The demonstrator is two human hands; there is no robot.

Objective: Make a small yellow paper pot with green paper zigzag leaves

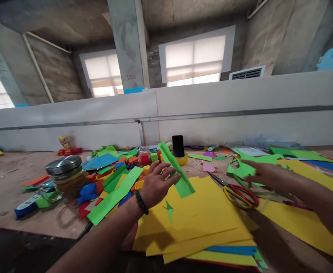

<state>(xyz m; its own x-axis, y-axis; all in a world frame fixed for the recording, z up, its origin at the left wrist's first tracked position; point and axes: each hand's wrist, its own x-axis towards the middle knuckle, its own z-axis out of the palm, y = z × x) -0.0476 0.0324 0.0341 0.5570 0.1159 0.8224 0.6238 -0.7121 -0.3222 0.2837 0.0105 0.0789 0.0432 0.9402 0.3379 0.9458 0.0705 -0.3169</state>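
My left hand (159,182) holds a folded strip of green paper (183,185), its fingers lying over the strip, which tilts up and away above a stack of yellow paper sheets (200,223). A small pointed green scrap (169,211) lies on the top sheet. To the right, my right hand (259,171) reaches out over a cut piece of green paper (240,170); it looks slightly blurred, with the fingers apart and nothing visible held. Scissors (239,195) with red and yellow handles rest between that hand and the stack.
On the left stand a lidded glass jar (69,182) and a blue-and-white device (29,203), near colourful blocks (139,184) and a green paper strip (116,195). A dark phone (178,146) stands upright by a yellow tape roll (182,159). A white partition (212,131) runs behind.
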